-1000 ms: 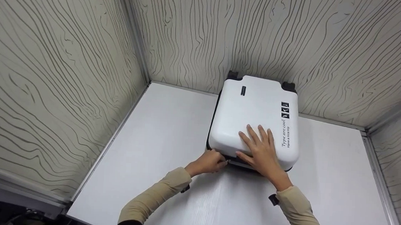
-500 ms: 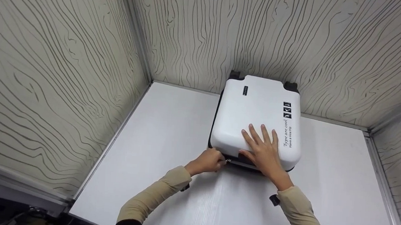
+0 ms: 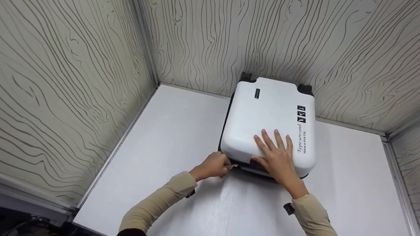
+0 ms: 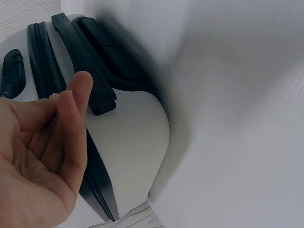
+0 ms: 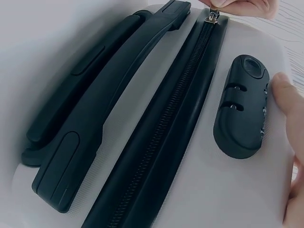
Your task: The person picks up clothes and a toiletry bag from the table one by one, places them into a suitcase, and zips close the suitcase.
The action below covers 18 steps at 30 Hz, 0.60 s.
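Note:
A white hard-shell suitcase (image 3: 268, 110) lies flat on the white table, its handle side facing the person. At that side's left end, my left hand (image 3: 211, 165) pinches a metal zipper pull (image 5: 213, 14) between thumb and finger. The zipper (image 5: 166, 109) behind the slider runs with its teeth joined, as the right wrist view shows. Spread across the lid's near edge, my right hand (image 3: 279, 161) presses on the shell with straight fingers. Its thumb reaches down by a black combination lock (image 5: 242, 107). The black carry handle (image 5: 104, 99) sits on the zipper's other side.
Black wheels (image 3: 246, 77) point toward the wood-grain back panel (image 3: 206, 42), close to it. Another patterned panel (image 3: 53, 88) stands at the left. White tabletop (image 3: 180, 131) extends on both sides of the suitcase.
My left hand has moved slightly left along the suitcase's near side, drawing the zipper pull with it. The right hand keeps its place on the lid.

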Tool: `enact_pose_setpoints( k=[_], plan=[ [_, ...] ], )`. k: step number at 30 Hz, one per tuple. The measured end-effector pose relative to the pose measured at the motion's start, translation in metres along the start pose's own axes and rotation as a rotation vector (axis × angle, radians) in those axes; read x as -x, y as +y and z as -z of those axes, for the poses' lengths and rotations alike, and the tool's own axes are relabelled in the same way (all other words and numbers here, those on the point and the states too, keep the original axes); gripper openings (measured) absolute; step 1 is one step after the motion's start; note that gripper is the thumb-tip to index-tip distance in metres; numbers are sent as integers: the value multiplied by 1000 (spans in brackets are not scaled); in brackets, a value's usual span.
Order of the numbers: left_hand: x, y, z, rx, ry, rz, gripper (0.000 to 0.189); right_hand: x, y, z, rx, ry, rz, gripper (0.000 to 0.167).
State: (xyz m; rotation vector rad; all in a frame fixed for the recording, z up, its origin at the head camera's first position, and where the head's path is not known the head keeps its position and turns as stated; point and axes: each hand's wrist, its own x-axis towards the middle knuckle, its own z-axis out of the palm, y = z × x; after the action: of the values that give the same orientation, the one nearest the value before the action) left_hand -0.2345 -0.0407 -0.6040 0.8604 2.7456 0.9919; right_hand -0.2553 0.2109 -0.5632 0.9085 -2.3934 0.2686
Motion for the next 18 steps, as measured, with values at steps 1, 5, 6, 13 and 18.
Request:
enact_pose_setpoints(
  k=[1, 5, 6, 13, 18],
  plan=[
    [1, 0, 1, 8, -1, 6, 33, 0, 0, -1, 1, 4, 1, 72],
    [2, -1, 2, -10, -1, 22, 36, 2, 1, -2, 8, 5, 5, 72],
    [2, -1, 2, -25, -2, 16, 37, 3, 2, -1, 8, 1, 3, 72],
    [-1, 0, 1, -93, -12, -18, 33, -1, -2, 4, -16, -40, -39, 71],
    [-4, 1, -8, -200, 50, -7, 39, -7, -8, 8, -21, -71, -41, 69]
  ],
)
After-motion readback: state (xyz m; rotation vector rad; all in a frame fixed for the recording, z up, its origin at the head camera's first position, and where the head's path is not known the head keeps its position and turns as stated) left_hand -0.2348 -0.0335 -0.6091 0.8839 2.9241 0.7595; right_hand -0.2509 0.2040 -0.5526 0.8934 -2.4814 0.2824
